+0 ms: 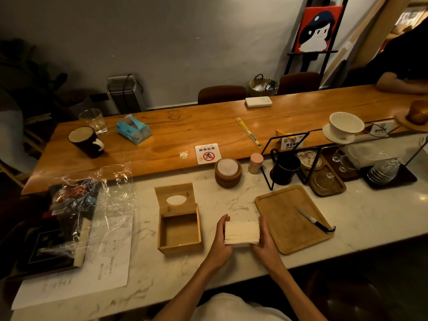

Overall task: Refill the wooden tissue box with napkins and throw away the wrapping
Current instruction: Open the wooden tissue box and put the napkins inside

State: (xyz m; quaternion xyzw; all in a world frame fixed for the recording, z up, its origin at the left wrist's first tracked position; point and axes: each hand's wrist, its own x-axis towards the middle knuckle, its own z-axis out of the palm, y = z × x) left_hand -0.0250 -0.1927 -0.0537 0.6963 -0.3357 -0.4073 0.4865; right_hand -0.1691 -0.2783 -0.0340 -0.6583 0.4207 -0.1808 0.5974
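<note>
A stack of white napkins (241, 232) stands on edge on the marble counter, pressed between my left hand (221, 237) and my right hand (264, 237). Just to the left sits the wooden tissue box (179, 245), empty inside, with its lid (176, 198) tipped back and showing an oval slot. The clear plastic wrapping (115, 193) lies crumpled at the left, partly over a dark book and a paper sheet.
A wooden tray (287, 230) with a knife (312, 220) lies right of my hands. Stacked coasters (228, 173), a toothpick jar (255, 163), a black wire stand with a dark mug (284, 169) and glassware stand behind. Another person's arm (400, 85) rests on the far bar.
</note>
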